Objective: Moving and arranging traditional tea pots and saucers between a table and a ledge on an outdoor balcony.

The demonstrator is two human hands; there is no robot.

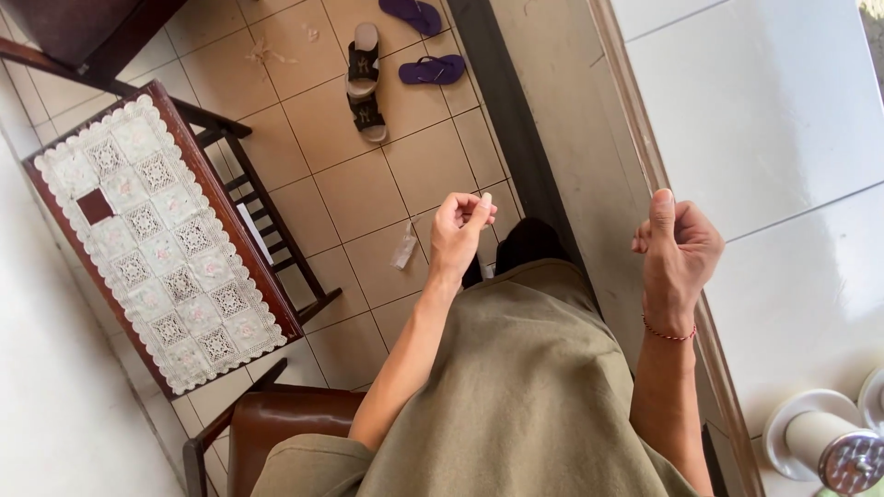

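The left hand (459, 230) is raised above the tiled floor (368, 184), fingers (481, 210) curled inward with thumb and forefinger tips pressed together. Whether they pinch anything cannot be told; nothing is resolved between the tips. The right hand (677, 248) is raised at the same height, well apart from the left, closed in a loose fist with the thumb (661, 210) upright. A red cord bracelet (668, 333) circles the right wrist. Both forearms extend over an olive-coloured garment (525, 396). On the floor just beside the left hand lies a small pale scrap (405, 247). Further left stands a dark wooden side table (262, 221) covered by a white crocheted cloth (157, 239). Sandals (366, 81) and purple flip-flops (431, 68) lie at the far edge of the floor.
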